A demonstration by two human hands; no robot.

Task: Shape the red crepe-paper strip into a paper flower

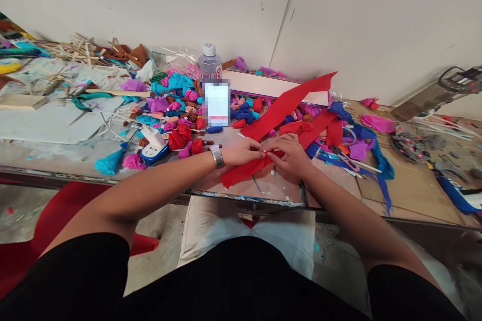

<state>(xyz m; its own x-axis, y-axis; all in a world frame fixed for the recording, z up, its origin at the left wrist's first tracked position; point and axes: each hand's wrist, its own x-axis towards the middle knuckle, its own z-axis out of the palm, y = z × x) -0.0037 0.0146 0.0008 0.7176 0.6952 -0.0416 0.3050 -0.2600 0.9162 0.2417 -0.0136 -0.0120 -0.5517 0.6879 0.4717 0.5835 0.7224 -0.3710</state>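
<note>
Over the table's front edge my two hands meet with fingertips pinched close together. My left hand [249, 152], with a metal watch [217, 156] on its wrist, is closed on a tiny whitish piece at the fingertips, too small to name. My right hand [291, 156] is closed on a small red fabric piece, mostly hidden by its fingers. Below them a red fabric strip [241, 174] lies flat on the table. A longer red strip [293, 105] slants up behind, and another red strip [320, 128] lies beyond my right hand.
Crumpled pieces of coloured fabric [181, 83] crowd the table's middle. A bottle [210, 62] stands behind a lit phone [217, 103]. To the left are a power strip [154, 151] and green-handled pliers [83, 102]. Scissors [348, 161] and cardboard [406, 185] lie to the right.
</note>
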